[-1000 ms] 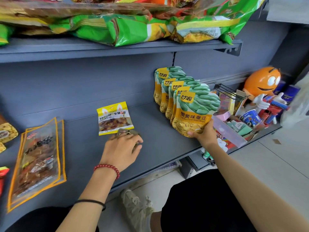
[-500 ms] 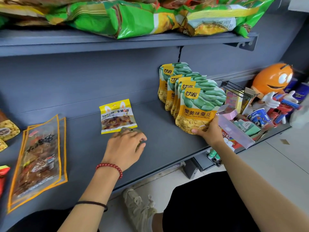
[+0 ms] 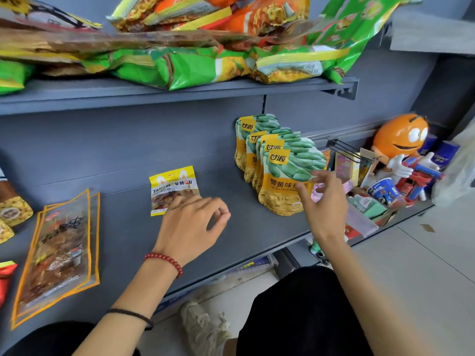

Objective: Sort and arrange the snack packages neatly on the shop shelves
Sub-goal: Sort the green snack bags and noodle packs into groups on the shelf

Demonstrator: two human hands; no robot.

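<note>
Two hands hover over the lower shelf [image 3: 128,227]: the left hand [image 3: 192,227], loosely curled and grasping nothing, touches the lower edge of the yellow packet [image 3: 174,186], probably to square it; the right hand [image 3: 325,204], fingers spread and free, sits before the bean bags [image 3: 282,173], stood overlapping for display.

the left grip [image 3: 191,224] lies palm down at the end of a bare forearm that reaches in from the lower left. its fingers are loosely curled, and the thumb tip sits close to the forefinger. the right grip [image 3: 324,201] is held higher on a bare forearm coming from the lower right, its back toward the camera, fingers spread, slightly bent and blurred.
</note>
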